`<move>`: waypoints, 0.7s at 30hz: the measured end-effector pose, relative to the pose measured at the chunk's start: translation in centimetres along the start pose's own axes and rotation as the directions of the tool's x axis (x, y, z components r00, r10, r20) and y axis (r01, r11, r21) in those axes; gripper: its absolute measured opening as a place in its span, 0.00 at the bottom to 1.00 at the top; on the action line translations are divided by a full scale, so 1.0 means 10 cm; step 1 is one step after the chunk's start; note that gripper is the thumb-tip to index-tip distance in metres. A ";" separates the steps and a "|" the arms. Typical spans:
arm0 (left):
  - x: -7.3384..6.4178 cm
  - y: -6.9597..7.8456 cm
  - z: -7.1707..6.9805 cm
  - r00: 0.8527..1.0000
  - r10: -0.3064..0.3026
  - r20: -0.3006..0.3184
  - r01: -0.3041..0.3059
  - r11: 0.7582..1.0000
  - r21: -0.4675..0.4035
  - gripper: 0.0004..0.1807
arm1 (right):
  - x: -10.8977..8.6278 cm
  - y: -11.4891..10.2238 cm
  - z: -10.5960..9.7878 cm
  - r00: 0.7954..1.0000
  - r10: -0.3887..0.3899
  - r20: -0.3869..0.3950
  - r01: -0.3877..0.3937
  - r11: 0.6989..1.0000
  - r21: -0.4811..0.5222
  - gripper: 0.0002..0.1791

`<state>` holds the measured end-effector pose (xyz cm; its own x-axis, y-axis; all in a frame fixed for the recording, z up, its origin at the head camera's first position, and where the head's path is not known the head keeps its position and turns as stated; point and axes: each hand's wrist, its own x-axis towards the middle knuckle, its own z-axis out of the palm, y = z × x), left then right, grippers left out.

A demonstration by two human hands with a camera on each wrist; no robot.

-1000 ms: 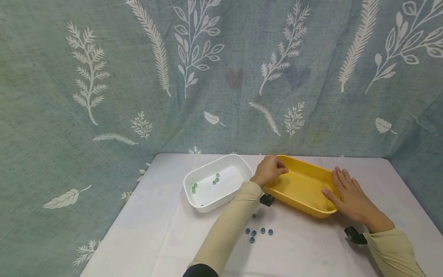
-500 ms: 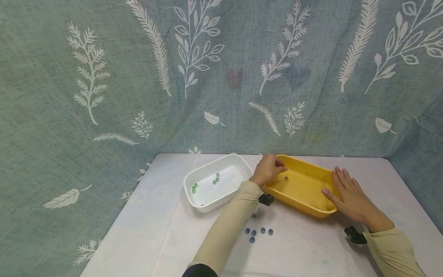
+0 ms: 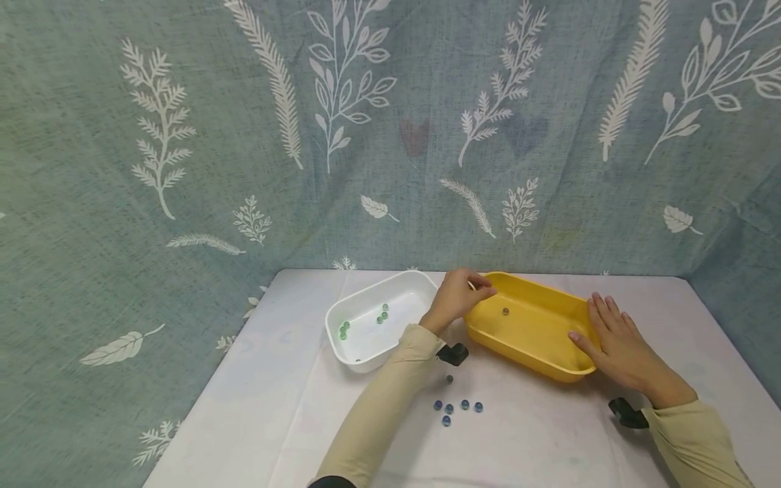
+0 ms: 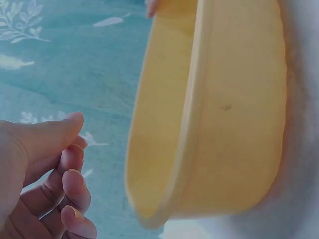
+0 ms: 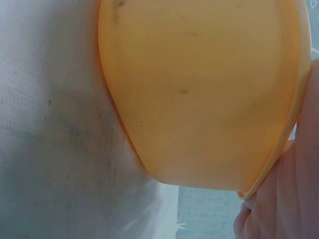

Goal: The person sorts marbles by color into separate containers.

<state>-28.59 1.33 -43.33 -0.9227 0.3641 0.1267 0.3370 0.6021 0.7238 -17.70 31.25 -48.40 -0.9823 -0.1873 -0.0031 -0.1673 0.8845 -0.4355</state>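
Observation:
My left hand [image 3: 454, 298] is just off the left end of the yellow tray [image 3: 543, 339], its fingers loosely bent. In the left wrist view the thumb [image 4: 60, 132] lies close to the fingertips, with nothing seen between them. A small dark marble [image 3: 505, 312] lies inside the tray near its left end. At the opposite end, my right hand [image 3: 628, 352] rests on the rim with fingers straight and the thumb reaching over the inside. The right wrist view shows that hand [image 5: 289, 199] against the tray's edge.
A white tray [image 3: 365, 366] with several green marbles [image 3: 344, 331] stands left of the yellow one, partly behind my left arm. Several blue marbles [image 3: 449, 409] lie on the white tablecloth [image 3: 537, 447] in front, with one darker green marble [image 3: 449, 379] behind them. A patterned curtain [image 3: 390, 135] hangs behind.
A marble has appeared in the yellow tray beside my left hand. That hand has since moved left, away from the tray's inside. The right hand stays in place.

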 end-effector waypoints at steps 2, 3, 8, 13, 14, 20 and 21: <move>-0.05 -0.02 -0.05 1.000 0.021 -0.015 -0.021 1.000 -0.016 0.12 | 0.00 0.00 0.00 1.000 -0.002 0.000 0.002 1.000 0.000 0.54; -0.08 -0.02 -0.07 0.999 0.033 -0.021 -0.033 0.999 -0.018 0.12 | 0.00 0.00 0.01 1.000 -0.002 -0.001 0.002 1.000 -0.001 0.54; -0.22 -0.03 -0.17 0.997 0.060 -0.048 -0.061 0.998 -0.018 0.13 | 0.00 0.00 0.01 1.000 0.000 -0.004 -0.001 1.000 -0.006 0.54; -0.37 -0.05 -0.26 0.997 0.050 -0.061 -0.053 0.997 -0.052 0.13 | 0.00 0.01 0.00 1.000 0.001 -0.001 -0.001 1.000 0.001 0.54; -0.41 -0.06 -0.28 0.997 0.051 -0.063 -0.055 0.997 -0.058 0.13 | 0.00 0.01 0.00 1.000 0.000 -0.001 0.000 1.000 0.001 0.54; -0.63 -0.17 -0.39 0.996 0.036 -0.079 -0.045 0.992 -0.116 0.13 | 0.00 0.00 -0.01 1.000 -0.002 0.004 0.002 1.000 -0.005 0.54; -0.67 -0.18 -0.41 0.996 0.035 -0.081 -0.045 0.991 -0.125 0.13 | 0.00 0.01 -0.01 1.000 -0.001 0.005 0.001 1.000 -0.006 0.54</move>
<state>-23.83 -5.11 -42.71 -0.9225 0.3261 0.2065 0.3521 0.4918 0.7963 -17.71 31.35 -48.32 -0.9817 -0.1905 -0.0073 -0.1689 0.8868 -0.4303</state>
